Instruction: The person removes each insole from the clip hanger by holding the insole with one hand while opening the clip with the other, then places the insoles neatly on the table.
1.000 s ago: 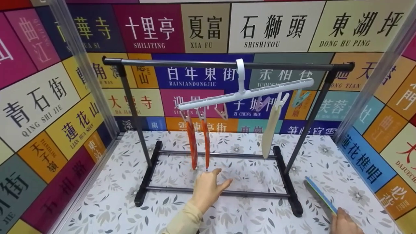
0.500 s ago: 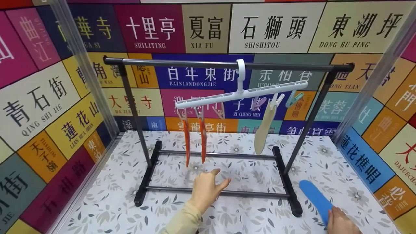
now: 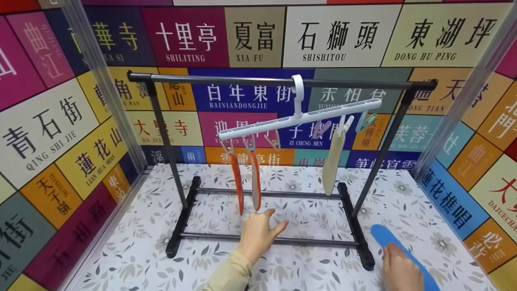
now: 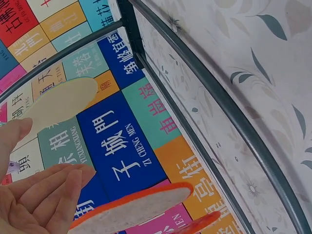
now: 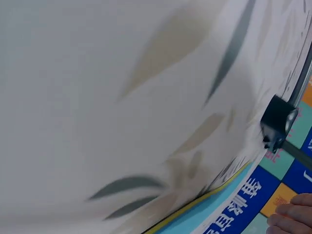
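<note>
In the head view, my left hand (image 3: pixel 258 234) is held below two orange-edged insoles (image 3: pixel 256 178), thumb and forefinger spread and nothing between them. In the left wrist view its thumb overlaps a cream insole (image 4: pixel 63 105) hanging farther back. My right hand (image 3: pixel 402 266) holds a blue insole (image 3: pixel 379 233) by its left edge, low over the table at the right; its thumb is hidden. Only a few fingertips (image 5: pixel 295 214) show in the right wrist view. The white hanger (image 3: pixel 299 119) tilts down to the left, with the insoles clipped under it.
A black rack (image 3: pixel 222 78) carries the hanger on its top bar. Unused clips, one pink (image 3: pixel 274 141), one purple (image 3: pixel 322 129) and one teal (image 3: pixel 365 121), hang from it. The flower-patterned tabletop (image 3: pixel 133 250) is enclosed by sign-covered walls.
My right hand has moved up and left along the blue insole, which has turned from edge-on to face-up. The left hand stays put. The hanging insoles sway slightly.
</note>
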The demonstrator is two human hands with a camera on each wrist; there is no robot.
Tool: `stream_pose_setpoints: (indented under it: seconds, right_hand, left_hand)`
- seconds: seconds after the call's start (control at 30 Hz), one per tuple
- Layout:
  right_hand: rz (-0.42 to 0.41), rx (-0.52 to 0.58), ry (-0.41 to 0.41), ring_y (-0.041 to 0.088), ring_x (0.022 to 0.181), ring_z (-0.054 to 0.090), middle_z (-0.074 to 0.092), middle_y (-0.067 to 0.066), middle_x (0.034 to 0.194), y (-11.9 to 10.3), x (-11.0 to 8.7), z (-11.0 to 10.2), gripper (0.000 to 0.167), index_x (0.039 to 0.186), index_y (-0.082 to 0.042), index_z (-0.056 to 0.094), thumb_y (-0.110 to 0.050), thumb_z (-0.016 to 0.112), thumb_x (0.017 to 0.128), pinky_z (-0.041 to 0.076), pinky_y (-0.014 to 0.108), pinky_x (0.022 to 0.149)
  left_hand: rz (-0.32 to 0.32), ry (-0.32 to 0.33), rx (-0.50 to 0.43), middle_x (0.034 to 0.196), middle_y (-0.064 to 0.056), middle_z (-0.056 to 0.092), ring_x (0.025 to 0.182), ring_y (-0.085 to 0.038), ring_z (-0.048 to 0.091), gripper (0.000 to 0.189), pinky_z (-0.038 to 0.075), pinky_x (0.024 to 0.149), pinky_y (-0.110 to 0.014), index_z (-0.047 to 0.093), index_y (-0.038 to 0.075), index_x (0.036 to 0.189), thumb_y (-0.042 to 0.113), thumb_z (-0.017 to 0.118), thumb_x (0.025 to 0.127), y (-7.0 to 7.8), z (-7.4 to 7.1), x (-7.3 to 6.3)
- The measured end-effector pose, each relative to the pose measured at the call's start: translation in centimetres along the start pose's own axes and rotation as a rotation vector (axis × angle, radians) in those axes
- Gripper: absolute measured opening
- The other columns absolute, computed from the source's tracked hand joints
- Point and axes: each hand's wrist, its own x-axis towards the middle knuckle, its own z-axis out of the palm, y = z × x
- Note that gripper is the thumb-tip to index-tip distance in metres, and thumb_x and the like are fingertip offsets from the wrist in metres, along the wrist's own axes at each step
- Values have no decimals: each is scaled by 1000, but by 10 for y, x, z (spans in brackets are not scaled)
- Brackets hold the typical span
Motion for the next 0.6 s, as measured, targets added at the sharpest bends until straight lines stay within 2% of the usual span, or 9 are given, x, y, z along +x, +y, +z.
stream_pose_setpoints:
  seconds: [0.1,0.2,0.43,0.6]
  right_hand:
    - [-17,36,-16,56,93,63,65,31,115,-14,5,4,31,116,10,65,-13,56,97,49,67,74]
    - [-35,61,-45,56,95,63,64,32,117,-29,13,8,34,119,10,64,-16,55,99,49,66,75]
    - [-117,129,32,51,91,66,68,29,114,-61,36,26,34,117,10,66,-16,63,95,52,62,73]
    - [-130,144,31,51,91,66,66,28,118,-77,50,37,40,123,9,63,-21,64,95,52,61,73]
  left_hand:
    - [-3,-4,0,80,-10,75,63,-26,70,48,55,58,-36,75,8,107,51,70,87,3,0,3]
    - [6,15,-3,79,-10,75,61,-24,69,47,54,56,-35,75,8,106,51,70,87,6,0,7]
    - [36,75,-6,79,-10,76,63,-26,71,46,55,55,-34,75,7,105,48,71,87,15,-1,20]
    - [51,93,12,75,-9,75,54,-20,66,48,51,49,-29,75,7,107,51,71,87,22,-3,30]
